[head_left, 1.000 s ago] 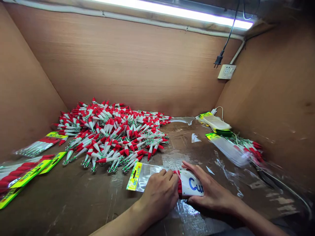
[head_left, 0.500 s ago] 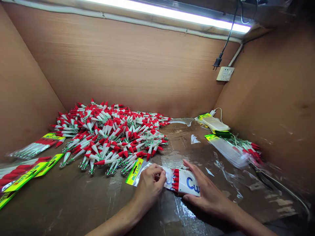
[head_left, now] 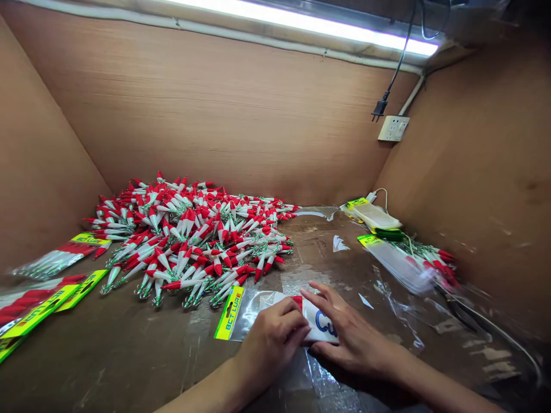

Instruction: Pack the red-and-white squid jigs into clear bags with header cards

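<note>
We cannot see the middle of the clear bag (head_left: pixel 248 315) behind the left hand (head_left: pixel 275 338), nor quite tell what its bent fingers pinch, and the right hand (head_left: pixel 359 330) hides whatever follows "Cu" on the white card (head_left: pixel 321 335). At the left edge we lose the blurred ends of the nearest packets (head_left: pixel 38 312), while the top edge clips the lamp (head_left: pixel 310 24) and the bottom edge both forearms (head_left: pixel 215 387). We cannot make out the shadowy dark tool (head_left: pixel 461 314) at the right, nor the lures buried within the heap (head_left: pixel 193 235).
</note>
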The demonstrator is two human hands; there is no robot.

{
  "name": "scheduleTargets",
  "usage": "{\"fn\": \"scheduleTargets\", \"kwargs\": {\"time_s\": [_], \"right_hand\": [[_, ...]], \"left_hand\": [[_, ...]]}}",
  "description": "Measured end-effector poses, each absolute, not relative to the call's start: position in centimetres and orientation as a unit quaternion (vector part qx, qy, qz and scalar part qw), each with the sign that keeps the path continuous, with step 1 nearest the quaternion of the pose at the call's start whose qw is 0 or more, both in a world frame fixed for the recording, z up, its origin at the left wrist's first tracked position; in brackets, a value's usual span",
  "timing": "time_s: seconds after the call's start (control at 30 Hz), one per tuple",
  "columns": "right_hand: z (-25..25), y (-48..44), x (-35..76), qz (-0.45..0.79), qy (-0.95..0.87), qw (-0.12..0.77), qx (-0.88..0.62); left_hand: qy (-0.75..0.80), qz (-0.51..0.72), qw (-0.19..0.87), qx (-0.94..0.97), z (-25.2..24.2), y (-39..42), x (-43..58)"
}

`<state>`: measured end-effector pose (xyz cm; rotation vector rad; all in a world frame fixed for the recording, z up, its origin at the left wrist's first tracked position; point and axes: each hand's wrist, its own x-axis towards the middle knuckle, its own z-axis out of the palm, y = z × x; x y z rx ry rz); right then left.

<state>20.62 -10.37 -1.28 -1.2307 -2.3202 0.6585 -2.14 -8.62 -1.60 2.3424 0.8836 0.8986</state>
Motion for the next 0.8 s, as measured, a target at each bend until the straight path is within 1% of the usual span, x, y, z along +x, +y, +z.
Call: {"fn": "scheduleTargets", "kwargs": {"time_s": [0.07, 0.2, 0.3, 0.43, 0.53, 0.63, 0.7, 0.8], "right_hand": [[-1.3, -9.9, 20.6, 0.244, -0.844, 0.21, -0.429], [-2.1, -9.6, 21.2, 0.218, -0.848, 0.22, -0.43], [-2.9, -9.7, 21.7, 0.189, -0.85, 0.239, -0.429], [-2.9, -9.7, 22.0, 0.191, -0.846, 0.253, -0.429], [-0.8, -9.6, 21.4, 0.183, -0.851, 0.26, -0.418], [3.1, -9.4, 19.8, 0.173, -0.883, 0.243, -0.364], [5.9, -9.1, 18.4, 0.16, -0.902, 0.237, -0.324], [9.2, -8.3, 16.2, 0.131, -0.911, 0.261, -0.293]], "left_hand": [[0.308, 0.309, 0.227, 0.871, -1.2, -8.4, -2.5], [0.342, 0.282, 0.197, 0.874, -0.3, -7.6, -3.8], [0.339, 0.245, 0.174, 0.891, -0.8, -6.8, -4.9], [0.333, 0.209, 0.176, 0.902, -1.8, -6.2, -5.0], [0.336, 0.208, 0.188, 0.899, -1.5, -6.3, -4.1], [0.326, 0.222, 0.216, 0.893, -0.6, -6.4, -3.5], [0.303, 0.25, 0.247, 0.886, 0.2, -6.4, -3.6], [0.285, 0.294, 0.322, 0.853, 1.4, -6.4, -4.3]]}}
